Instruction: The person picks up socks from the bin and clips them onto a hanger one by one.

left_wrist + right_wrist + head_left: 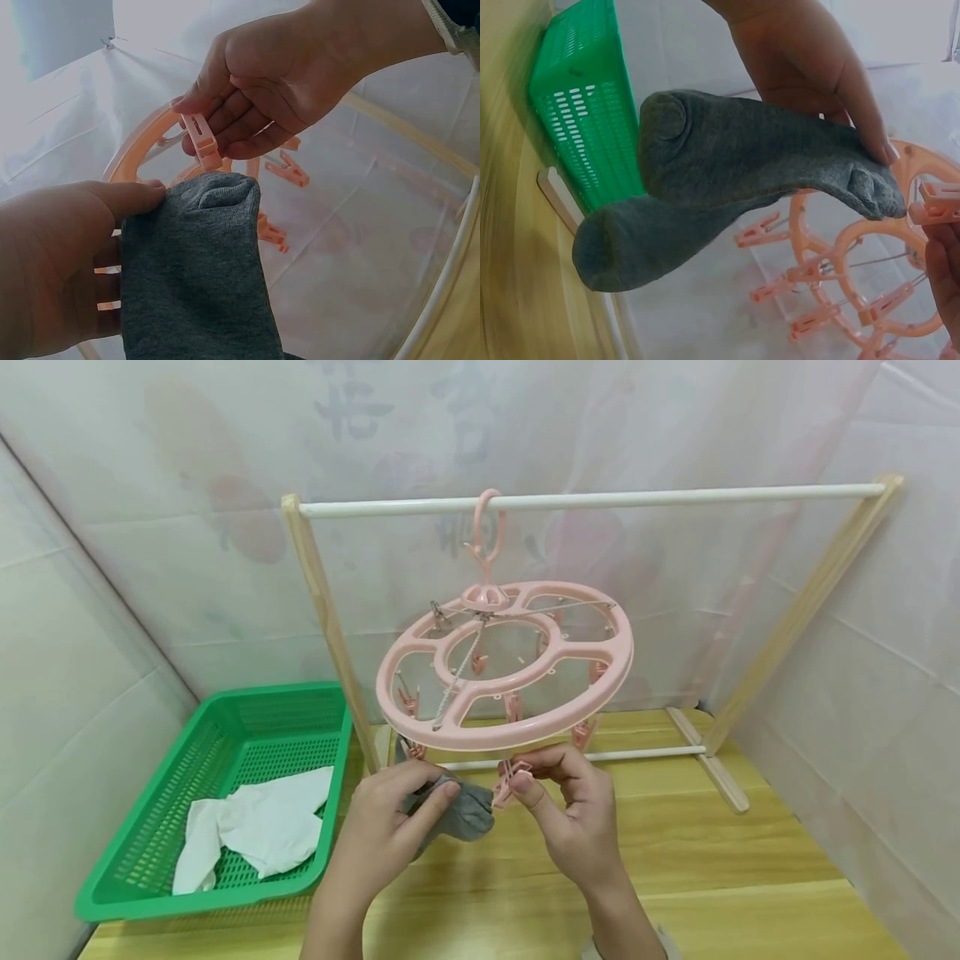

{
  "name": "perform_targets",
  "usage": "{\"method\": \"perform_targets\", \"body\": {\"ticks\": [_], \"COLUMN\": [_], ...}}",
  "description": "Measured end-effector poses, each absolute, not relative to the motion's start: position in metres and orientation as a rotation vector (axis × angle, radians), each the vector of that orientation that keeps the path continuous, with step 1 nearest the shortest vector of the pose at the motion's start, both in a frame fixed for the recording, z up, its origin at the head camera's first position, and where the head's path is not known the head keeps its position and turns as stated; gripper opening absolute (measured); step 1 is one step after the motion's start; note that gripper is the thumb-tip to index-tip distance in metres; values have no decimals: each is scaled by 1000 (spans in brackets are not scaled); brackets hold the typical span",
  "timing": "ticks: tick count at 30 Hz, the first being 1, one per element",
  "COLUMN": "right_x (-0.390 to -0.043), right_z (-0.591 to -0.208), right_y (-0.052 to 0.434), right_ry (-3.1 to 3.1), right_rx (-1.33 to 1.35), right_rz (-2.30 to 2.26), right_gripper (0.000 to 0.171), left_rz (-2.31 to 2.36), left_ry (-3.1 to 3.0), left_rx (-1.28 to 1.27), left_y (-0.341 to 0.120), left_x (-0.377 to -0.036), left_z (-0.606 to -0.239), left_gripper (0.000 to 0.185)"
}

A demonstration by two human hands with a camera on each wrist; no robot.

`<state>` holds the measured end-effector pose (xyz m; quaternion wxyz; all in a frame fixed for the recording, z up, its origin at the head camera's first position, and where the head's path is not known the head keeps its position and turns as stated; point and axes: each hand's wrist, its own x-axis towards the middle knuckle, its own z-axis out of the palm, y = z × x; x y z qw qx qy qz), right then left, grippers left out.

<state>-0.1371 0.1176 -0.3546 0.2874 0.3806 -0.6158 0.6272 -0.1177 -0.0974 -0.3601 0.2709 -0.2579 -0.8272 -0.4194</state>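
Observation:
A round pink clip hanger [506, 664] hangs by its hook from the white top rail [592, 500] of a wooden rack. Just below its front rim my left hand [390, 831] grips a grey sock [457, 810] [199, 277] [742, 161], its upper edge raised toward a pink clip [512, 781] [201, 140] [939, 202]. My right hand [570, 810] [277, 82] pinches that clip between thumb and fingers. In the right wrist view the sock hangs folded, toe and heel hanging free. Several other pink clips [810, 319] dangle under the ring.
A green mesh basket [150, 877] [585, 97] with white cloth [255, 827] stands at the left on the wooden table [750, 885]. The rack's slanted wooden legs [330, 627] and low crossbar [645, 753] stand behind my hands. White sheeting walls close in on all sides.

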Motion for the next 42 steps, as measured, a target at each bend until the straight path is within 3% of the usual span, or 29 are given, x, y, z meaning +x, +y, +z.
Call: {"method": "perform_targets", "body": {"ticks": [15, 25, 42], "right_x": [-136, -135, -133], "right_z": [-356, -357, -356], "right_y": [115, 115, 114], "right_ry": [-1637, -1680, -1675], "right_rx": [1021, 1015, 1043], "right_rz": [1691, 1670, 1675], "right_gripper": [11, 10, 10], "left_rz": [-1085, -1074, -1044], "left_ry": [-2202, -2156, -2041], "left_rx": [-824, -882, -838], "left_y": [-90, -89, -78], "left_x": [-118, -118, -114], "left_z": [-360, -359, -358], "left_gripper": [3, 10, 14]}}
